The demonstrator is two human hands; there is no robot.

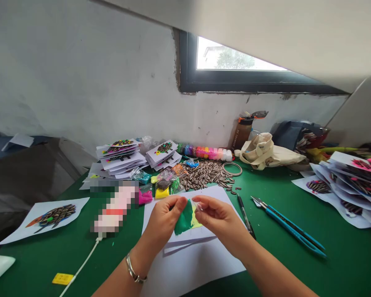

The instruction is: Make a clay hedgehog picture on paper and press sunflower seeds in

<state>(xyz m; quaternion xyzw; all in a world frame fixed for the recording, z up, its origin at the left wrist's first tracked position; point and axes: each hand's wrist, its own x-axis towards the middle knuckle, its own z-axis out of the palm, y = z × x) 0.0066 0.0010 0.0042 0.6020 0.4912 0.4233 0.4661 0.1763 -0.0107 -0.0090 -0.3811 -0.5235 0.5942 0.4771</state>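
Observation:
My left hand (164,215) is closed in a pinch on the top of a small packet of green modelling clay (182,221), held over the white paper sheets (200,264). Close beside it, the fingers of my right hand (219,214) are pinched on a bit of clear plastic that looks like the packet's edge. Behind the packet, a flat yellow-green clay patch (196,222) shows on the top sheet, partly hidden by the packet and my right fingers. Faint pencil marks are below it. To the right of the paper lies a black pen (245,212).
Sunflower seeds (205,174), clay packets (163,181) and a tape roll (232,168) lie behind the paper. Blue tweezers (293,227) are at right. Stacks of seed pictures (123,159) stand on both sides. A white cable (85,264) runs to a blurred-out object at left.

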